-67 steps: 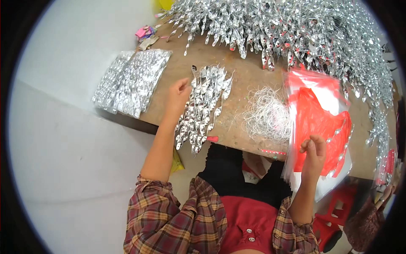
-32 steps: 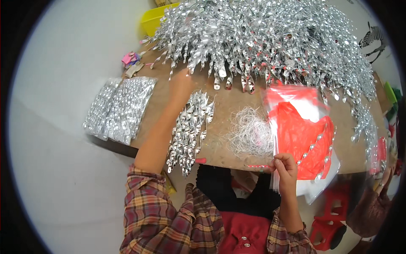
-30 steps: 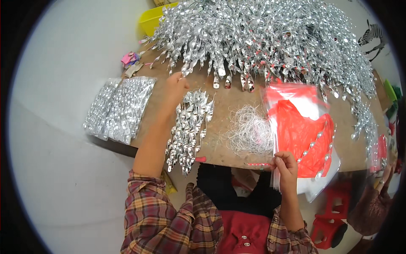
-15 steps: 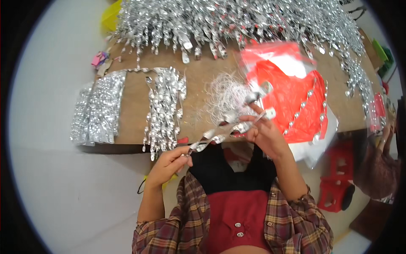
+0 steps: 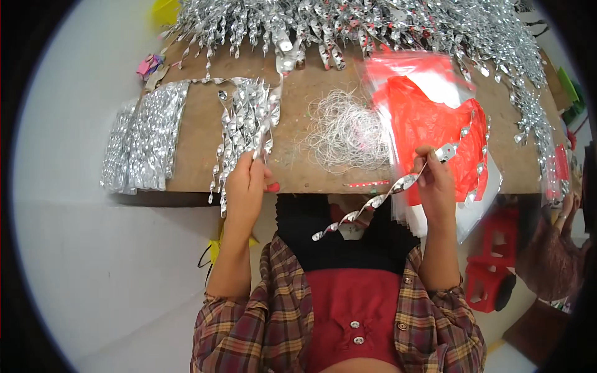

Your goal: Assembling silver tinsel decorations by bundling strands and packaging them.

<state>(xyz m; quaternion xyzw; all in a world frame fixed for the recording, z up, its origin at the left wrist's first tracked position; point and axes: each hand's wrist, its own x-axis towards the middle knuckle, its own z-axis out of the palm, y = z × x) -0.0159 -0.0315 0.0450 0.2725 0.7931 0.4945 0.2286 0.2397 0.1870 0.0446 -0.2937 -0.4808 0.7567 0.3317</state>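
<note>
My right hand (image 5: 437, 194) pinches a twisted silver foil strip (image 5: 375, 202) near its flat, holed end. The strip's tail slants down to the left past the table edge. My left hand (image 5: 245, 191) is closed around another silver foil strip (image 5: 273, 105), which reaches up and away across the table. Just behind and left of this hand lies a bunch of twisted silver strips (image 5: 239, 124). A tangle of white string (image 5: 348, 130) lies between the two hands. Beyond my right hand, a red plastic sheet (image 5: 413, 118) rests on clear plastic bags, with a few twisted strips on it.
A large heap of silver strips (image 5: 348, 25) covers the table's far side. Packed silver bundles (image 5: 155, 137) overhang the left corner. Pink scraps (image 5: 149, 65) lie behind them. A red stool (image 5: 490, 286) stands below right. Another person's hand (image 5: 564, 211) shows at the right edge.
My hands have moved apart. The left went up toward the bunch with one strip; the right moved right with another. Before, strips stretched between both hands.
</note>
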